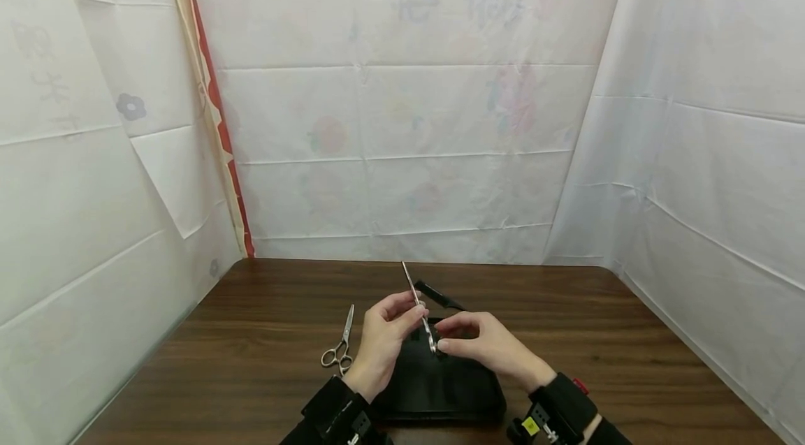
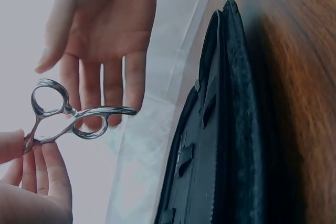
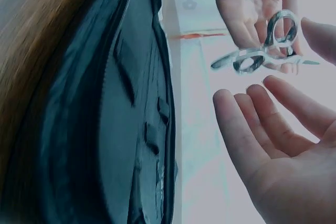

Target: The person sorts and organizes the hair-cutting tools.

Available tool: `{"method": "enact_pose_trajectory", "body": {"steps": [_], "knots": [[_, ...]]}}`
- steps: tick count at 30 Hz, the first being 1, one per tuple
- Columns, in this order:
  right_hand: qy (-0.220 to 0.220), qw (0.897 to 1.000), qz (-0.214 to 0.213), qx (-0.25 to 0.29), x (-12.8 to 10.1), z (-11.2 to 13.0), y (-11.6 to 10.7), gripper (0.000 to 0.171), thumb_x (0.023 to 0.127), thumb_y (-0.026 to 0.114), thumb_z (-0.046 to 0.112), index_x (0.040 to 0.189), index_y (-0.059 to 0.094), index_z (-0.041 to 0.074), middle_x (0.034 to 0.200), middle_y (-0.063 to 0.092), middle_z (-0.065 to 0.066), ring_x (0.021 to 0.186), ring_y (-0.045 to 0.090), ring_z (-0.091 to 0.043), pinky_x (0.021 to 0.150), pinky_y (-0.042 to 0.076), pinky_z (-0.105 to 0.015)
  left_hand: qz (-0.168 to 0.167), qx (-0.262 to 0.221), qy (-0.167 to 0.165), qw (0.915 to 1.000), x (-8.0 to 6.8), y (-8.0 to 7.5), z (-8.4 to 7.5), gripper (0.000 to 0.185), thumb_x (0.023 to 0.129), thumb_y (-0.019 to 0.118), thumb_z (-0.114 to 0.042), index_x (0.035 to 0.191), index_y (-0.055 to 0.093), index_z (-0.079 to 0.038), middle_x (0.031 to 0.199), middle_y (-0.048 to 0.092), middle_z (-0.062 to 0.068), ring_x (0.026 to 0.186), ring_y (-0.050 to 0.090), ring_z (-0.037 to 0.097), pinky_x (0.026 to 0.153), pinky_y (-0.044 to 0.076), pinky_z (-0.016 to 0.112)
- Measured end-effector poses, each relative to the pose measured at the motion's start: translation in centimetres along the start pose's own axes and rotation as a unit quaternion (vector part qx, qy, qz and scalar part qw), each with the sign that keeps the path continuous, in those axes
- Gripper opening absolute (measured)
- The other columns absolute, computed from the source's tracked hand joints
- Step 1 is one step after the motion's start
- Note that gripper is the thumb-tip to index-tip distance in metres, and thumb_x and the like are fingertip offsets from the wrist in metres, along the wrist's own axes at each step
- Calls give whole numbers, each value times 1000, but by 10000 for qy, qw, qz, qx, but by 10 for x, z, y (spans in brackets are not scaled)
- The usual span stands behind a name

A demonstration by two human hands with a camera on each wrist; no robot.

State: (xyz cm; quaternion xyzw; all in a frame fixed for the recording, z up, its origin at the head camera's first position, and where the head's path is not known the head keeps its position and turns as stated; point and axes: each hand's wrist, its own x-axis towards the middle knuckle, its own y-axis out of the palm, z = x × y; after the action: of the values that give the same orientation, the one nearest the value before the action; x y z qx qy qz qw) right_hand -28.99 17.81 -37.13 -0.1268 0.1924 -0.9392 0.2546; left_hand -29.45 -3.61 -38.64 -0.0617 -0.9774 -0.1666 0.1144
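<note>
My left hand (image 1: 386,337) pinches a pair of silver hairdressing scissors (image 1: 431,340) between thumb and fingers, near where the blades meet the shanks. The blades point up and away. In the left wrist view the finger rings and curved finger rest of the scissors (image 2: 89,116) face my right hand (image 2: 107,24). That hand has its fingers extended, fingertips right by the finger rest, not curled round it. Below both hands lies a black zippered case (image 1: 440,389), opened, with inner loops visible in the right wrist view.
A second pair of silver scissors (image 1: 344,344) lies on the wooden table (image 1: 264,347), left of the case. Behind the case is a black comb (image 1: 440,295). White cloth sheets (image 1: 402,117) hang along the back and both sides. Each wrist wears a black strap with a camera.
</note>
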Motion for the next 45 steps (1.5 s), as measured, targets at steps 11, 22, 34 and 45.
{"method": "enact_pose_trajectory", "body": {"steps": [11, 22, 34, 45], "knots": [[262, 9974, -244, -625, -1, -9, -11, 47, 95, 73, 35, 132, 65, 7, 131, 64, -14, 121, 59, -30, 99, 48, -47, -34, 327, 85, 9994, 0, -11, -5, 34, 95, 72, -7, 126, 66, 5, 112, 69, 14, 97, 69, 17, 87, 56, 27], [295, 9928, -39, -1159, -3, -27, -18, 54, 95, 74, 31, 137, 59, -1, 135, 60, -15, 129, 52, -42, 105, 42, -60, 0, 821, 109, 9966, -1, -19, -7, 35, 94, 73, -8, 126, 68, 4, 107, 73, 7, 98, 68, 16, 85, 55, 25], [346, 9668, 692, -2433, -4, -38, -13, 68, 86, 82, 41, 137, 60, 1, 140, 52, -12, 131, 47, -39, 104, 41, -59, 49, 1394, 99, 9902, -3, -24, -9, 35, 95, 73, -12, 127, 69, 0, 113, 69, 14, 102, 63, 19, 87, 51, 25], [604, 9558, 1034, -2686, -3, -37, -9, 73, 83, 84, 40, 140, 59, 1, 145, 46, -13, 137, 38, -40, 105, 40, -57, 150, 1538, 194, 9878, -3, -25, -10, 33, 95, 72, -9, 125, 69, 3, 114, 71, 15, 100, 65, 18, 84, 53, 22]]}}
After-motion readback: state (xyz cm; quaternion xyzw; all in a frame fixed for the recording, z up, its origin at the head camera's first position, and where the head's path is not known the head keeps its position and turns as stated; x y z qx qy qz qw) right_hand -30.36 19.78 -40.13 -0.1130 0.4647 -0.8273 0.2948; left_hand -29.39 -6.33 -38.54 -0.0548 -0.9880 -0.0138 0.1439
